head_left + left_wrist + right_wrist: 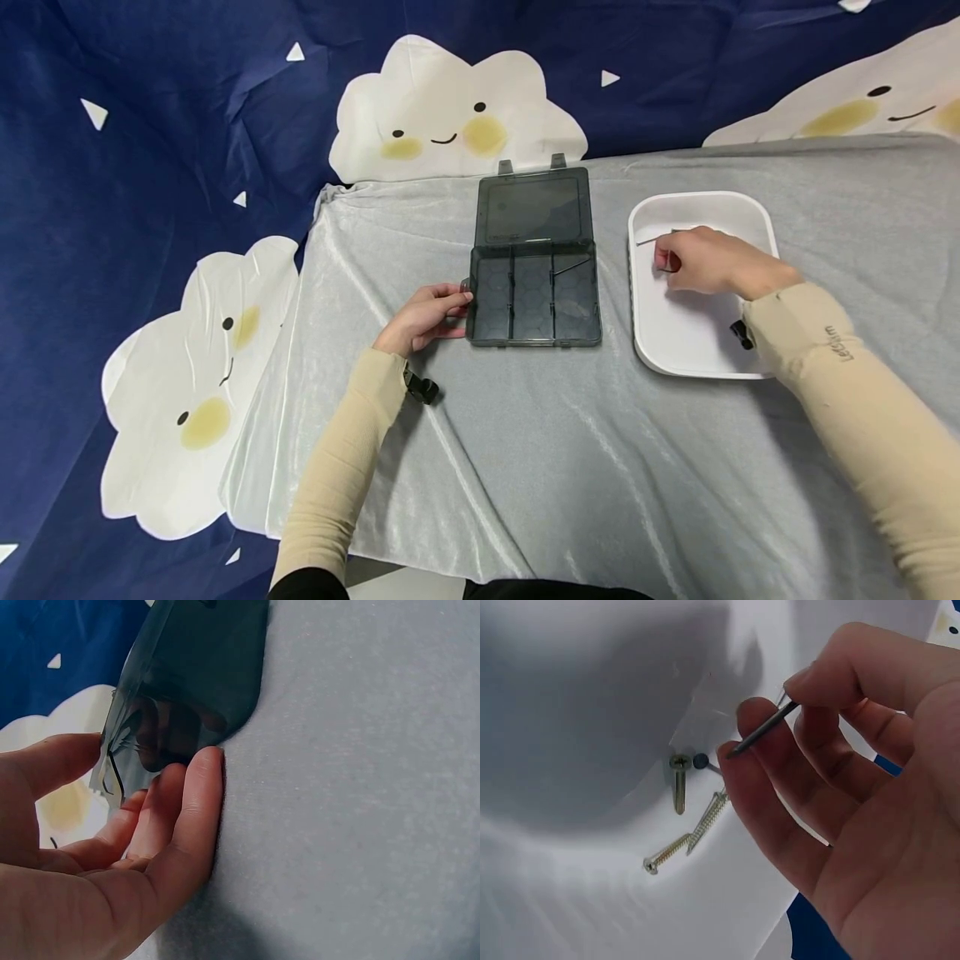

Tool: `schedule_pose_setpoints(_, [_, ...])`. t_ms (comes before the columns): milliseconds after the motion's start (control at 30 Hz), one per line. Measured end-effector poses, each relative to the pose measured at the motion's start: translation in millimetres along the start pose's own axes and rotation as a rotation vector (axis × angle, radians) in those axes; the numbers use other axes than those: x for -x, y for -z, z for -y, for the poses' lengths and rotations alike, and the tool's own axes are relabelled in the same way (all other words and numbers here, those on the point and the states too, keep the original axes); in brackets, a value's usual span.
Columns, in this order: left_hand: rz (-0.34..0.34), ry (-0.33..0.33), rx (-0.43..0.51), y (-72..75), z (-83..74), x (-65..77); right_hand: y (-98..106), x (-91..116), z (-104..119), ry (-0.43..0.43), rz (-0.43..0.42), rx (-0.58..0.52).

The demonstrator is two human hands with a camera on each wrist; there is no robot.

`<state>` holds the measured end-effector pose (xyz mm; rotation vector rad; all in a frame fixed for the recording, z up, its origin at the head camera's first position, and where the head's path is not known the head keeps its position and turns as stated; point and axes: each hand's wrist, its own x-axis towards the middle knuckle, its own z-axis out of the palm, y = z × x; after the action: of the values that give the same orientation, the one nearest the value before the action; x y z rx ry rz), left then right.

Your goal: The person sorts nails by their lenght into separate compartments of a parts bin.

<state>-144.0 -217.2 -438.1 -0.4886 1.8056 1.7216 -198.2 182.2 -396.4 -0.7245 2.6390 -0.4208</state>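
In the head view, a white plastic tray [678,342] rests on a grey velvety cloth [540,450]. Left of the tray, well apart from it, lies a dark translucent compartment box [531,304], its hinged lid [534,208] laid back on the far side. A thin nail-like rod [572,267] slants in the column of compartments nearest the tray. The left hand [426,318], partly curled, holds the box by the side farthest from the tray. The right hand [708,260] is over the tray, thumb and fingertips pinched together. Beyond the tray hangs a navy fabric [660,42] with smiling clouds.

In the left wrist view, that hand's thumb and fingers are set slightly apart on either side of the box's edge away from the tray.

In the right wrist view, the thumb and fingertips pinch a dark metal nail [763,730] above the tray, its point exposed. In the tray near these fingers lie an upright-looking cross-head screw [680,784], a round-headed nail [701,760] just beside it, and two pale threaded screws [667,854] touching or nearly so.
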Motion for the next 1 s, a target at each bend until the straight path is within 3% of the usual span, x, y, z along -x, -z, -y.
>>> schedule_pose_setpoints(567, [0.003,0.009,0.005,-1.1,-2.2,0.8,13.1,13.0,4.1,0.019,-0.108,-0.093])
schedule_pose_setpoints(1000, [0.011,0.034,0.029,1.9,-3.5,-1.6,23.8,18.8,12.0,0.050,-0.213,-0.082])
